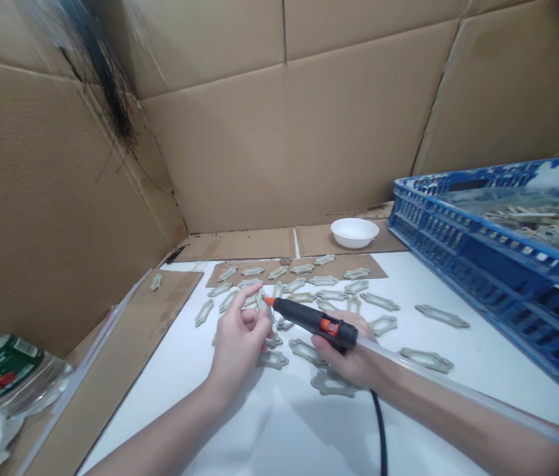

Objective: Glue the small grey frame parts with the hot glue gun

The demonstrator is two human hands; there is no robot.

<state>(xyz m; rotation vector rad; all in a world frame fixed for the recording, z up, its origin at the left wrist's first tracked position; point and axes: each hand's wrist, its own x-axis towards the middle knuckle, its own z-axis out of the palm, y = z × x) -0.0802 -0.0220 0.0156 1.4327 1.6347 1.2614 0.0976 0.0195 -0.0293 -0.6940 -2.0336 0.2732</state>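
Beige moulded frame (261, 304) clamped in my left grip (237, 338), held up to the orange-tipped black corded pen tool (309, 319) clamped in my right grip (344, 350).

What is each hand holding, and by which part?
Right hand: corded hot-glue pen, by its black barrel. Left hand: a beige frame-shaped piece, by one end.
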